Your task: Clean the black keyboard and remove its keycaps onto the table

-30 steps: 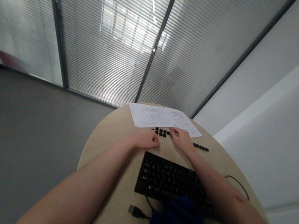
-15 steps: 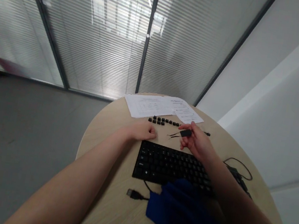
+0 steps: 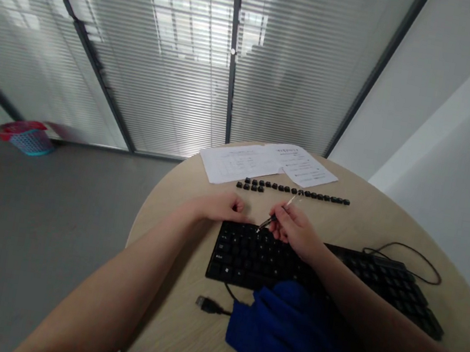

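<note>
A black keyboard (image 3: 240,254) lies on the table under my right arm, which hides part of it. My right hand (image 3: 293,227) is closed on a keycap puller (image 3: 266,224), a small dark tool with two thin wire prongs. Its tips point down at the upper left rows of keys; whether they touch a key I cannot tell. At the keyboard's top left corner my left hand (image 3: 224,205) rests in a loose fist, with nothing visible in it. Loose black keycaps (image 3: 287,189) lie in a line beyond both hands, with a shorter second row at the left.
White printed sheets (image 3: 237,161) cover the far side of the round table (image 3: 165,331). A blue cloth (image 3: 273,331) is bunched at the keyboard's near edge. Beside it lies a USB plug (image 3: 208,304). A black cable (image 3: 423,253) loops at the right; a basket (image 3: 31,139) stands on the floor.
My right hand has lowered and moved slightly left, bringing the puller's prongs from above the table down to the keys. The head view has shifted slightly. My left hand stays put.
</note>
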A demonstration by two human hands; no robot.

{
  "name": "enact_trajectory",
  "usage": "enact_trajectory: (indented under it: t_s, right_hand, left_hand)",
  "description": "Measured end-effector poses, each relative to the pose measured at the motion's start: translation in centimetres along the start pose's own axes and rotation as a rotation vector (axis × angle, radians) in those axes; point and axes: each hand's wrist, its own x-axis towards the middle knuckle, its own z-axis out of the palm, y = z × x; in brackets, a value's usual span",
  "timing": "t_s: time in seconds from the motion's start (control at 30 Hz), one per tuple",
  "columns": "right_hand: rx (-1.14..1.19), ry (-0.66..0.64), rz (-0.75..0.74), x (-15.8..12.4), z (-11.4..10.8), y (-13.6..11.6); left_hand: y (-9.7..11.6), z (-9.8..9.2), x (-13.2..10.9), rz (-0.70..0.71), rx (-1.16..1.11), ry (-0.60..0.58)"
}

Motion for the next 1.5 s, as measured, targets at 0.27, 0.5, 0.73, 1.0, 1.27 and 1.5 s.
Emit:
enact_trajectory:
  t_s: [0.27,0.5,0.73,1.0,1.27,1.5]
  right_hand:
    - [-0.411,0.031,-0.225,-1.0,0.1,0.5]
    - [-0.473,0.026,-0.245,-1.1,0.2,0.4]
    - [-0.523,-0.022,-0.228,-0.9,0.2,0.6]
    - [-0.517,-0.055,-0.192,-1.0,0.2,0.4]
    - [-0.643,-0.092,-0.212,-1.1,0.2,0.0]
    - [-0.746,-0.157,-0.318,-1.4,0.4,-0.4]
  left_hand:
    - [0.8,0.2,-0.3,0.025,-0.007,-0.06]
    - [0.8,0.3,-0.3,0.036,-0.028,-0.059]
    - [1.0,0.4,-0.1,0.063,-0.024,-0.05]
    - [0.8,0.5,0.0,0.06,-0.015,-0.042]
    - [0.3,0.6,0.2,0.085,-0.008,-0.037]
    - [0.7,0.6,0.1,0.061,-0.002,-0.036]
